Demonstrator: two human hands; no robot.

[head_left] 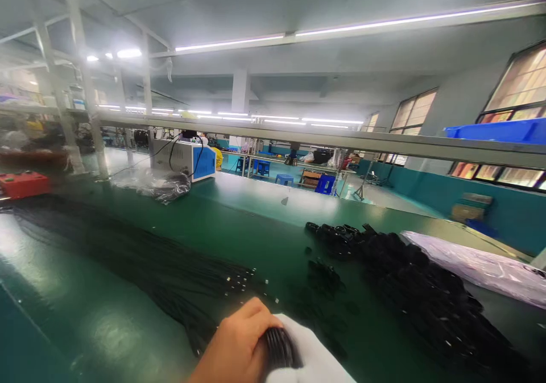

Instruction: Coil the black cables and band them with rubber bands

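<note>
At the bottom centre my left hand [239, 343] is closed round a coiled bundle of black cables [279, 346]. A white, blurred shape [313, 351], perhaps my right hand in a glove or a sleeve, presses against the bundle's right side; its fingers cannot be made out. Long loose black cables [128, 252] run across the green table to the left of my hands, with small pale metallic ends [243, 283] just beyond them. To the right lies a large heap of coiled black cables [409, 280], with a smaller clump [326, 275] beside it.
The green table [239, 223] carries a grey and blue machine [187, 158] and clear plastic film [153, 184] at the back. A red box [24, 185] stands far left, a translucent plastic bag [473, 263] far right. A shelf rail [298, 132] crosses above, holding a blue bin [499, 131].
</note>
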